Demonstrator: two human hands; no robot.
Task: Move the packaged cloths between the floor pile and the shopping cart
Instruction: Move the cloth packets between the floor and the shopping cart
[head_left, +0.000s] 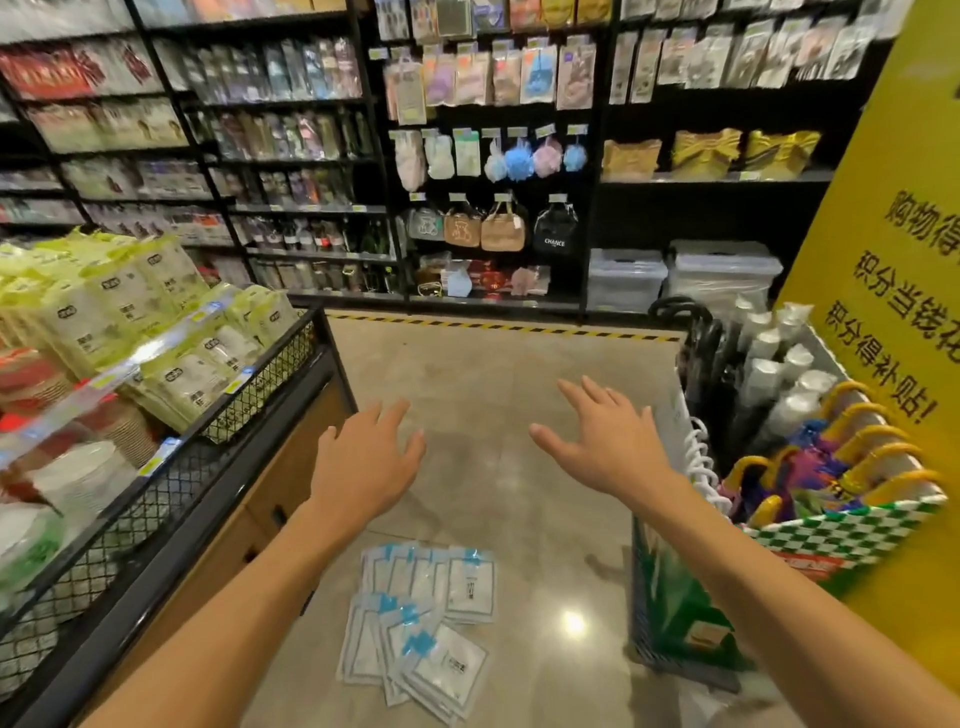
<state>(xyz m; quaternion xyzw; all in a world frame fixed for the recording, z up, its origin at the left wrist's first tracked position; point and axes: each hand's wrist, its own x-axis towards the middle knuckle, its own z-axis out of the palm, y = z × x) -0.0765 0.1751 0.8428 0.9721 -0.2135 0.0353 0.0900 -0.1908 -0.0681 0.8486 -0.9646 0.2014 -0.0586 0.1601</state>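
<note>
Clear film packets of white cloths (421, 618) lie overlapped in a pile on the floor (493, 415), below both hands. Judged light, limp and slippery; best pinched at an edge, several together. Left hand (363, 467) and right hand (608, 447) hover above, fingers spread, holding nothing. No cart identified with certainty.

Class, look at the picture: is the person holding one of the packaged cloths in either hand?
No. The left hand and the right hand are both spread open in the air, and the packaged cloths lie in a pile on the floor.
</note>
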